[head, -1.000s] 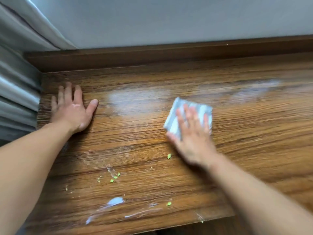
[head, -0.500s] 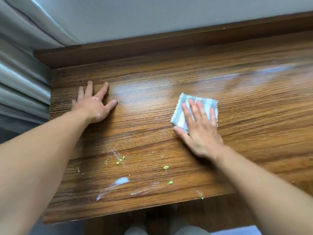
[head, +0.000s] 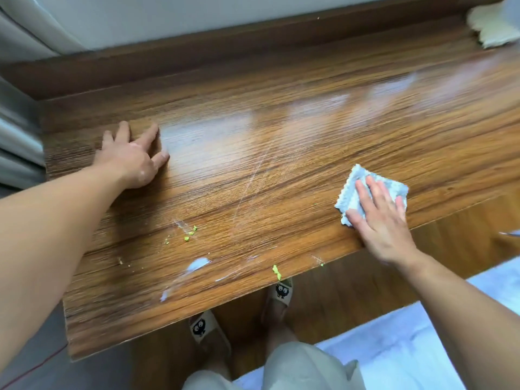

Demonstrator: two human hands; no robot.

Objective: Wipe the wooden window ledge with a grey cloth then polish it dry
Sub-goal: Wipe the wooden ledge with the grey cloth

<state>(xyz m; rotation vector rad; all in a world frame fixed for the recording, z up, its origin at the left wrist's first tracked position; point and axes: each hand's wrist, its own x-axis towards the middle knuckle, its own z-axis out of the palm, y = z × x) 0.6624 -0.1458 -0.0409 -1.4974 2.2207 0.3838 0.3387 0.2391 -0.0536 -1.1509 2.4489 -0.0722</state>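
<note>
The wooden window ledge point(head: 281, 142) runs wide across the view, with damp sheen along its back half. My right hand point(head: 380, 220) presses flat, fingers straight, on a folded grey cloth point(head: 349, 192) near the ledge's front edge at the right. My left hand point(head: 132, 159) rests palm down on the ledge at the left, fingers spread. Green crumbs point(head: 189, 236) and white smears point(head: 197, 264) lie on the front part of the ledge between my arms. One larger green crumb point(head: 277, 272) sits at the very front edge.
Grey curtains point(head: 19, 130) hang at the left end of the ledge. A cream fluffy thing point(head: 489, 26) lies on the ledge at the far right back. Below the front edge are my slippered feet point(head: 278, 296) on a wooden floor, with a pale rug point(head: 422, 342) to the right.
My right hand has slid the cloth to the right and toward the front edge. The view has tilted down, showing my feet and the floor. My left hand stays planted.
</note>
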